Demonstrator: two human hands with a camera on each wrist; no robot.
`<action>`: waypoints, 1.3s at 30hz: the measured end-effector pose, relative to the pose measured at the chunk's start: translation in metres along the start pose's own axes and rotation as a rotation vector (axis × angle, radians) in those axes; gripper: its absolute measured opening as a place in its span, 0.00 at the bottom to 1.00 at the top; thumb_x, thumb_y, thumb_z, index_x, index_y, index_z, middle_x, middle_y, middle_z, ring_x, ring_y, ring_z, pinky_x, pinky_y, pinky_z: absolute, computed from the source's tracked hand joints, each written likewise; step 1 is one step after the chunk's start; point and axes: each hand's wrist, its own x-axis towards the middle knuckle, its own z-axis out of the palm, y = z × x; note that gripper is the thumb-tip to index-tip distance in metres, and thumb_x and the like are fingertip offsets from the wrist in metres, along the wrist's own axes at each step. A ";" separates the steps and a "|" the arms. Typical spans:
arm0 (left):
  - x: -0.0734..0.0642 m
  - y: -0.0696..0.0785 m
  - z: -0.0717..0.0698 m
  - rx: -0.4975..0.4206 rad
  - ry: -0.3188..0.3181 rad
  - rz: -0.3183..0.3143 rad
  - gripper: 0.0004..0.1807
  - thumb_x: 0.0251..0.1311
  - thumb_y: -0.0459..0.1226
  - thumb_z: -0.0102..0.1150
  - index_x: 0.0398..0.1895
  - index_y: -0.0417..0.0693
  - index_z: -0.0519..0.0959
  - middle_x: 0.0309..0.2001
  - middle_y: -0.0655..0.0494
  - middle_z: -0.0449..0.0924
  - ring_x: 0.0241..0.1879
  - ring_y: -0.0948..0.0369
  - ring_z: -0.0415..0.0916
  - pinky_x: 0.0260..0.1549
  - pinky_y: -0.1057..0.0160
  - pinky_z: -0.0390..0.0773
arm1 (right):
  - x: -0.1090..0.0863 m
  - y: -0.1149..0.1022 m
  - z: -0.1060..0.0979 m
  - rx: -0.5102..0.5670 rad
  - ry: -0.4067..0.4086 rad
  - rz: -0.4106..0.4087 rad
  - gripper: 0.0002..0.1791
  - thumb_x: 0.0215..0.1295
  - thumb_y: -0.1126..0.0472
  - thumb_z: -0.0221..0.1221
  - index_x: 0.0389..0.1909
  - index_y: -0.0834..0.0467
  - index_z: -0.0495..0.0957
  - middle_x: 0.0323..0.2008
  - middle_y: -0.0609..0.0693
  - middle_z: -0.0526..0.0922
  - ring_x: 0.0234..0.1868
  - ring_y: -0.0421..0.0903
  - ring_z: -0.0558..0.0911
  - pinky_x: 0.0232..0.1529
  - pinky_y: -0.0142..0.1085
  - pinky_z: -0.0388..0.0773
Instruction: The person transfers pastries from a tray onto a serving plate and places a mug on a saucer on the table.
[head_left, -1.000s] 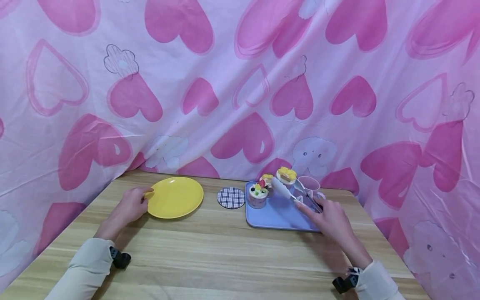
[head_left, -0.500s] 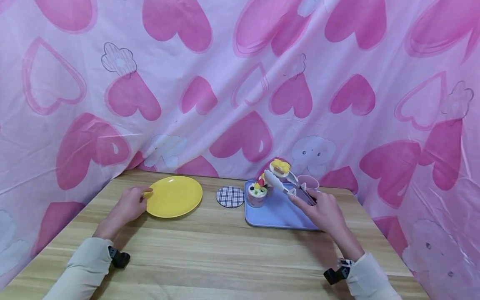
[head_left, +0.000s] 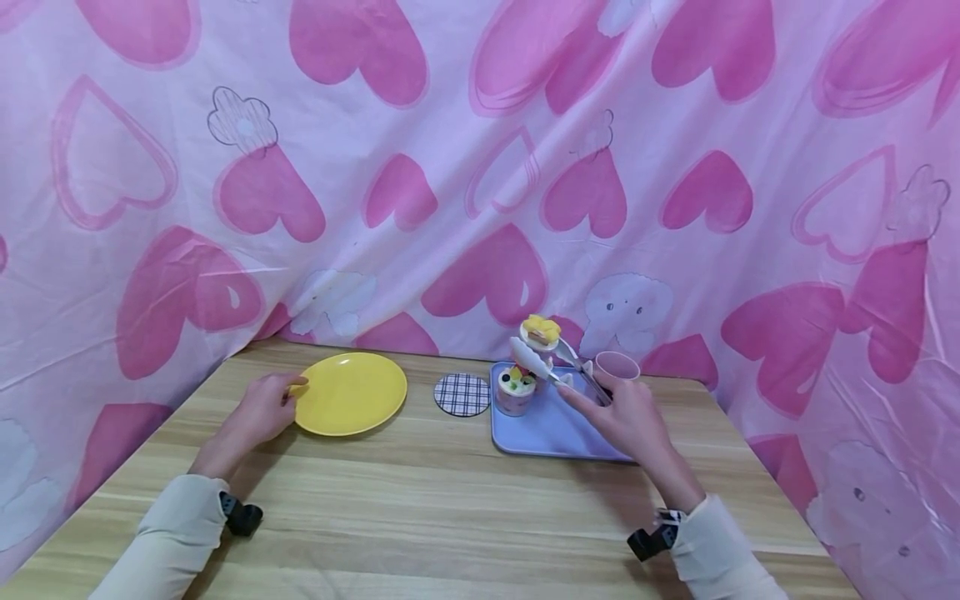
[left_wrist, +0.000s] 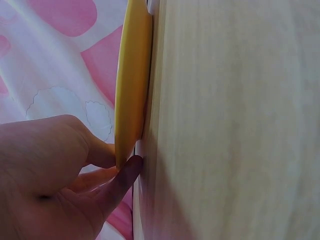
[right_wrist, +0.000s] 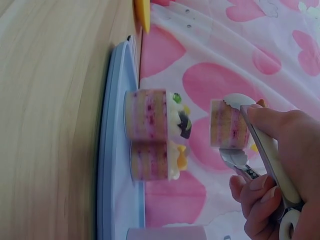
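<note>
Right fingers (right_wrist: pixel 257 187) grip tongs (right_wrist: pixel 269 152) holding a yellow-topped, pink-layered cake (right_wrist: pixel 224 125); left fingers (left_wrist: pixel 120 182) pinch a yellow plate (head_left: pixel 349 394).

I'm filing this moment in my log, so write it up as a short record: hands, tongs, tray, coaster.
left hand: pinches rim of yellow plate
right hand: grips tongs
tongs: hold yellow-topped cake, raised off blue tray
blue tray: carries front cake, rear cake, pink cup
checked coaster: between yellow plate and blue tray, on wooden table
</note>
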 end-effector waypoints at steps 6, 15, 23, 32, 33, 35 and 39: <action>-0.002 0.002 -0.001 -0.003 -0.001 0.003 0.22 0.55 0.24 0.55 0.56 0.27 0.78 0.56 0.27 0.78 0.55 0.34 0.74 0.57 0.34 0.74 | 0.002 -0.010 0.005 -0.021 0.033 -0.046 0.46 0.50 0.17 0.54 0.56 0.48 0.83 0.16 0.49 0.68 0.24 0.46 0.70 0.25 0.37 0.63; -0.003 0.003 -0.001 -0.015 -0.009 -0.002 0.22 0.55 0.23 0.54 0.56 0.27 0.78 0.55 0.28 0.78 0.55 0.36 0.75 0.56 0.35 0.76 | 0.004 -0.025 0.015 0.040 0.006 -0.079 0.45 0.51 0.21 0.59 0.61 0.49 0.81 0.16 0.48 0.67 0.19 0.46 0.69 0.16 0.33 0.64; -0.004 0.003 -0.001 -0.014 0.001 0.008 0.22 0.55 0.23 0.54 0.55 0.27 0.79 0.54 0.28 0.79 0.53 0.37 0.76 0.55 0.35 0.77 | 0.005 -0.037 0.029 0.036 -0.038 -0.106 0.50 0.47 0.15 0.54 0.62 0.47 0.80 0.15 0.46 0.67 0.19 0.44 0.68 0.15 0.31 0.61; -0.001 0.001 0.000 -0.008 -0.004 -0.001 0.22 0.55 0.23 0.54 0.55 0.28 0.79 0.55 0.28 0.79 0.56 0.36 0.75 0.57 0.35 0.76 | 0.004 -0.052 0.037 0.058 -0.025 -0.142 0.40 0.53 0.25 0.63 0.59 0.49 0.82 0.17 0.46 0.69 0.23 0.43 0.70 0.19 0.31 0.63; -0.001 0.001 0.000 -0.009 -0.005 -0.004 0.22 0.55 0.23 0.54 0.55 0.28 0.79 0.55 0.28 0.79 0.56 0.36 0.75 0.57 0.35 0.76 | 0.004 -0.053 0.037 0.063 -0.024 -0.142 0.39 0.53 0.27 0.64 0.59 0.49 0.82 0.17 0.46 0.69 0.23 0.44 0.70 0.19 0.32 0.63; -0.001 0.001 0.000 -0.014 -0.008 -0.010 0.22 0.55 0.23 0.54 0.56 0.28 0.78 0.56 0.28 0.78 0.56 0.36 0.75 0.57 0.35 0.76 | 0.004 -0.056 0.039 0.067 -0.025 -0.142 0.39 0.53 0.27 0.64 0.60 0.48 0.82 0.17 0.46 0.68 0.23 0.44 0.69 0.19 0.32 0.62; -0.001 0.001 0.000 -0.018 -0.004 -0.007 0.22 0.55 0.23 0.54 0.55 0.28 0.78 0.56 0.28 0.78 0.56 0.35 0.74 0.57 0.35 0.75 | 0.004 -0.062 0.042 0.070 -0.021 -0.160 0.37 0.53 0.26 0.64 0.57 0.46 0.84 0.15 0.45 0.66 0.22 0.43 0.68 0.19 0.32 0.60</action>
